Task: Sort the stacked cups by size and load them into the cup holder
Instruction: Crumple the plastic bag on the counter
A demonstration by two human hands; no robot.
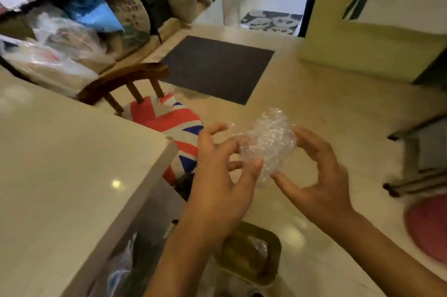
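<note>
A crumpled wad of clear bubble wrap [268, 142] hangs in the air between both hands, above the floor to the right of the white table. My left hand [217, 176] pinches its left and lower side with thumb and fingertips. My right hand [319, 176] cups it from the right, thumb under it and fingers at its upper edge. No cups or cup holder show in this view.
The white table [72, 163] fills the lower left. A wooden chair [128, 84] with a flag-patterned cushion [169, 118] stands behind its corner. An olive bin [251, 253] sits on the floor below my wrists. A dark mat [217, 67] lies farther off; stool legs [411, 161] are at right.
</note>
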